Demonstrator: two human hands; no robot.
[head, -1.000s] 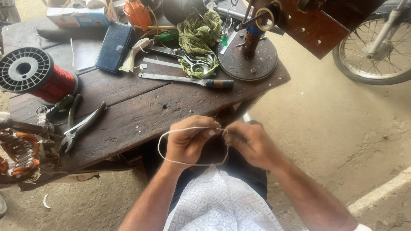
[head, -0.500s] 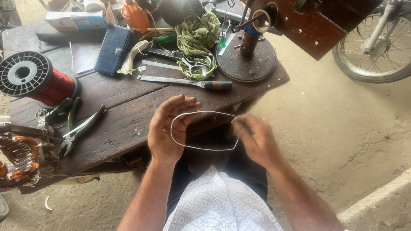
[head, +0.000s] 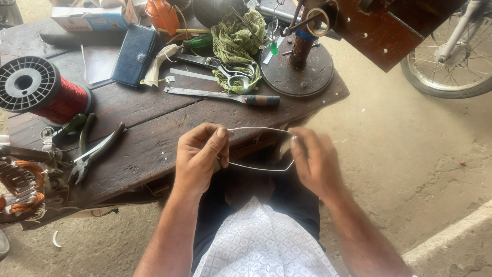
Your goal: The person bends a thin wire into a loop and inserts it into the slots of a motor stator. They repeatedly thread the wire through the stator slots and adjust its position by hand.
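Head view, looking down: a seated person stretches a thin white loop (head: 259,149) between both hands, just in front of the near edge of a dark wooden table (head: 154,138) and above the lap. The left hand (head: 200,156) pinches the loop's left end, thumb and forefinger closed on it with the other fingers (head: 218,134) curled over the top strand. The right hand (head: 315,161) holds the right end, its fingertips (head: 293,141) pressed together where the loop bends back on itself. Between the two hands the loop lies open in a flattened, roughly oblong shape, the upper strand running nearly level from fingertip to fingertip and the lower strand sagging slightly toward the right. Whether it is cord, wire or band cannot be told. On the table, well apart from the hands, lie pliers (head: 95,151) with dark handles near the left side, and beside them a large spool of red wire (head: 43,95) on its side. Farther back are a long flat knife (head: 223,96) with a striped handle, scissors (head: 225,69) resting against a crumpled green cloth (head: 236,43), and a dark blue wallet (head: 133,54). A round rusty metal base (head: 302,69) with an upright post stands at the table's right end. At the far left edge a coil winding (head: 20,187) of copper wire shows partly. A motorcycle wheel (head: 451,56) stands on the concrete floor at upper right.
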